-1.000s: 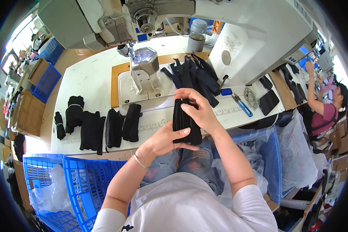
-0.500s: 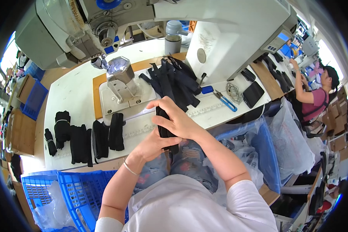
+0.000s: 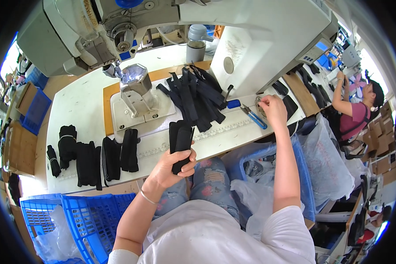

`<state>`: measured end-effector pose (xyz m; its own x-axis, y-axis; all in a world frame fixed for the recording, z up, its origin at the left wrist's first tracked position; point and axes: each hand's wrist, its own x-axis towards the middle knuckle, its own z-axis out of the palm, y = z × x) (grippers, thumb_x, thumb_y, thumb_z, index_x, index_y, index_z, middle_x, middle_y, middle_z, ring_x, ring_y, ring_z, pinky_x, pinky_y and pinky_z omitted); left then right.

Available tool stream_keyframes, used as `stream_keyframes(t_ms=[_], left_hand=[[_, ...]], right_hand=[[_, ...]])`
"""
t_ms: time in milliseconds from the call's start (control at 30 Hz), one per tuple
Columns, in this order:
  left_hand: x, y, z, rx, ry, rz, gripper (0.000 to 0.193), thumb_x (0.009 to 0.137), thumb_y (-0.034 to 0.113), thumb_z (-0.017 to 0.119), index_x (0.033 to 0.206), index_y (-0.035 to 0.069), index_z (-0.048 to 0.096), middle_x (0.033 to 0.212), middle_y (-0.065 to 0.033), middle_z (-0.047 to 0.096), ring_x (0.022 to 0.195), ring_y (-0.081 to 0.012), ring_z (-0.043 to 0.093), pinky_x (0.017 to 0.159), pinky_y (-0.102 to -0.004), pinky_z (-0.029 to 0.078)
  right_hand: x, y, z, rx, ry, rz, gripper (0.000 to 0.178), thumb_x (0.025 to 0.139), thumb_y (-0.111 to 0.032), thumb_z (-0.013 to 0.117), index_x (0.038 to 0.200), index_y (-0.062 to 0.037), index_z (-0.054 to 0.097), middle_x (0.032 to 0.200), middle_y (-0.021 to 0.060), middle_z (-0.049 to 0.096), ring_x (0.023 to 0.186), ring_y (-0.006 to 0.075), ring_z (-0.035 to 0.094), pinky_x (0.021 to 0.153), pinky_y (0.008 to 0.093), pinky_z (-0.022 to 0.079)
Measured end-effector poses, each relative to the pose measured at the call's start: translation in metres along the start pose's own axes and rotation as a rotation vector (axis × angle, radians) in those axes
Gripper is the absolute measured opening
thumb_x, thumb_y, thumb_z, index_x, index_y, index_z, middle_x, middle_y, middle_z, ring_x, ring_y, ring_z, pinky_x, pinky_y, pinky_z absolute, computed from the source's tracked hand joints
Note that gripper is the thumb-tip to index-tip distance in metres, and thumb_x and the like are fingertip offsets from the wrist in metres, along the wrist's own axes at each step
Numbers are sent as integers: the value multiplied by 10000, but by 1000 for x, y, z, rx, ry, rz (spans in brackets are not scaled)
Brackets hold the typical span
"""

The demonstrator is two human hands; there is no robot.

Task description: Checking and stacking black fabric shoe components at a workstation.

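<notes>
My left hand [image 3: 174, 166] is closed round a bundle of folded black fabric strips [image 3: 180, 140], held upright just off the table's front edge. My right hand [image 3: 273, 109] reaches to the right side of the table, its fingers pinched at a coil of thin pale string [image 3: 260, 105] that they partly cover. Close by it lie blue-handled thread snips [image 3: 256, 119] and a black flat object [image 3: 290, 107], half hidden behind the hand. A loose heap of black strips [image 3: 193, 99] rests in the middle. Several folded black bundles [image 3: 111, 159] stand in a row at the left, some tied.
A large sewing machine [image 3: 251, 44] arches over the white table [image 3: 81, 110]. Blue plastic crates [image 3: 92, 220] stand below at the left. At the right are a plastic-lined blue bin [image 3: 304, 176] and a filled clear bag [image 3: 328, 165]. A co-worker [image 3: 356, 112] sits at the far right.
My right hand has left the bundle and moved right to the string coil. My left hand keeps the bundle, now more upright and slightly left.
</notes>
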<state>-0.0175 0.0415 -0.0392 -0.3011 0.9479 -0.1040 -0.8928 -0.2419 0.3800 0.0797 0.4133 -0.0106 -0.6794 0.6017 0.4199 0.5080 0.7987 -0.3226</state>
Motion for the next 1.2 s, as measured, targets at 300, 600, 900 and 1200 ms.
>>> stream_keyframes(t_ms=[300,600,900,1200], left_hand=[[-5,-5,19,164,166,69,417,933,168,627,1280,2,466,1092,-100,565,966,-289,642,654,-403,577],[2,-10,5,226,-47,60,500,905,98,662,1340,62,418,1061,-98,582,958,-271,638,713,-433,583],[-4,-12,10,225,29,67,419,901,102,657,1264,61,450,921,-69,569,829,-202,611,605,-343,551],[-38,-13,24,593,309,444,244,911,70,639,1135,8,564,833,-25,602,701,-111,611,691,-298,520]], right_hand=[[14,12,9,99,152,-17,147,836,-196,679,894,-64,708,874,119,694,810,315,668,723,391,516],[19,-19,-6,917,347,134,95,945,-82,613,962,3,575,776,40,632,698,115,590,651,261,469],[-62,-149,2,1235,-293,69,100,925,-135,649,948,-40,627,691,-17,566,577,31,493,499,200,373],[-108,-199,5,889,-526,-187,89,861,-54,671,838,16,621,660,-5,543,638,49,468,594,234,385]])
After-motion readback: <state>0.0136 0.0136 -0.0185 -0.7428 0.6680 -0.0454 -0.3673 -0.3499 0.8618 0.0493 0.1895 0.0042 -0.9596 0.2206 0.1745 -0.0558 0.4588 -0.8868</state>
